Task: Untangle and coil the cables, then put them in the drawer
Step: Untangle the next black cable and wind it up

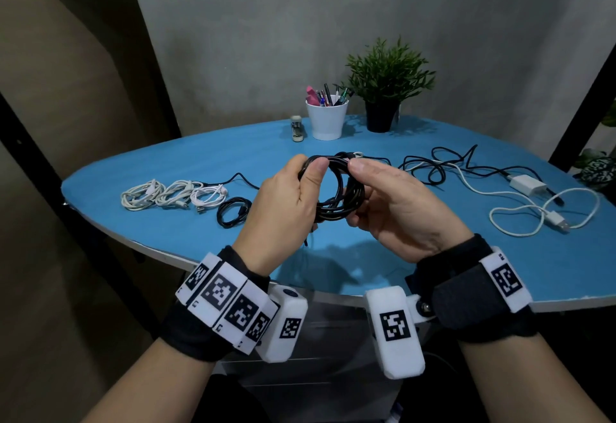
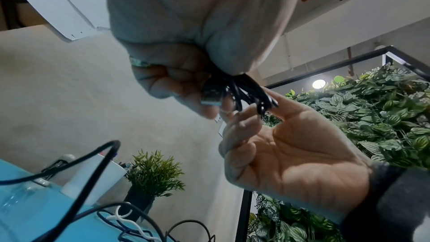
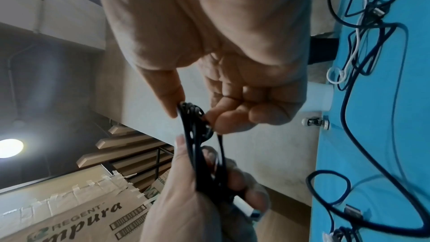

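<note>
- Black cable coil [image 1: 336, 189]: several round loops of thin black cord, bunched together, held up in the air above the near middle of the blue bench [image 1: 433, 256], not touching it.
- Left hand [image 1: 286, 202]: its grip is closed around the left side of the coil, thumb pressed on top of the loops. The left wrist view shows a metal USB plug [image 2: 210, 95] of this cord lying against the curled fingers.
- Right hand [image 1: 396, 202]: thumb and fingertips pinch the right side of the coil; the remaining fingers are curled beneath it.
- A loose black tail hangs from the underside of the coil towards the bench; its end is hard to make out in shadow.
- Finished coils on the left part of the bench: three white cable coils [image 1: 173, 194] in a row, and a small black cable coil [image 1: 233, 211] just beside them.
- Tangled cables [image 1: 443, 166] on the right part of the bench: black loops crossed with a white cable, which runs to a white charger [image 1: 528, 186] and a white USB plug [image 1: 556, 219].
- At the far edge of the bench: white pen cup [image 1: 326, 119], potted plant [image 1: 386, 82], stapler [image 1: 296, 127].
- Hidden or unclear: the palms cover the parts of the coil inside both hands, so the loop count cannot be told. The drawer front below the bench is dim and largely covered by the wrist cameras.
</note>
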`<state>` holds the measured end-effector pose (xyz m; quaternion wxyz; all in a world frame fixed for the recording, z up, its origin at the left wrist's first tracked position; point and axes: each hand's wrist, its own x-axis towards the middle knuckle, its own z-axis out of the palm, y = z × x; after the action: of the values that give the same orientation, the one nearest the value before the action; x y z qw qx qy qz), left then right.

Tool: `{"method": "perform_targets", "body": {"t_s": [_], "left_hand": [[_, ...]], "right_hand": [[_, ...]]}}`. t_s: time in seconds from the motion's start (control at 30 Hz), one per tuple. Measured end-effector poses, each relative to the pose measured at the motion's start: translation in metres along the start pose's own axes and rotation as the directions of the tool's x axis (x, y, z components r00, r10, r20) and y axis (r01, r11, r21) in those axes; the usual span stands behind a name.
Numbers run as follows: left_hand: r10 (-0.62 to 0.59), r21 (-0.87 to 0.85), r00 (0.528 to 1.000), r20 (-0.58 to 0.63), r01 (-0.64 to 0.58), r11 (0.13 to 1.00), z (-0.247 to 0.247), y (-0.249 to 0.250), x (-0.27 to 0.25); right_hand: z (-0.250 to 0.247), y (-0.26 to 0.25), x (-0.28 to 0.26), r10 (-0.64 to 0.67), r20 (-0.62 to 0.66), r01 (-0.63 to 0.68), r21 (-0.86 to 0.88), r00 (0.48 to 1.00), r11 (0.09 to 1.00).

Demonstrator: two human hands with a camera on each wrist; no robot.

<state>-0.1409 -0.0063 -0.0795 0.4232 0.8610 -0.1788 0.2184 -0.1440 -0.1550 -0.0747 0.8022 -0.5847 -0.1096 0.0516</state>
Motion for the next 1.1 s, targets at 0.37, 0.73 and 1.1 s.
{"method": "perform_targets", "body": {"t_s": [0.37,0.73,1.1], "left_hand": [[-0.048,-0.342,0.999,-0.003,0.044,0.939,0.001,0.006,0.001],[-0.041,-0.413,0.999,0.034,0.052,0.909,0.005,0.004,-0.002],[-0.116,-0.427,0.992,0.038,0.121,0.896,0.005,-0.004,-0.001]], "right_hand": [[-0.001,-0.005,-0.003,0.002,0.023,-0.002,0.034,1.0,0.999],[-0.001,-0.002,-0.003,-0.126,-0.029,0.114,-0.275,0.992,0.955],[-0.01,0.002,-0.002,-0.081,0.042,0.091,-0.412,0.996,0.906]]}}
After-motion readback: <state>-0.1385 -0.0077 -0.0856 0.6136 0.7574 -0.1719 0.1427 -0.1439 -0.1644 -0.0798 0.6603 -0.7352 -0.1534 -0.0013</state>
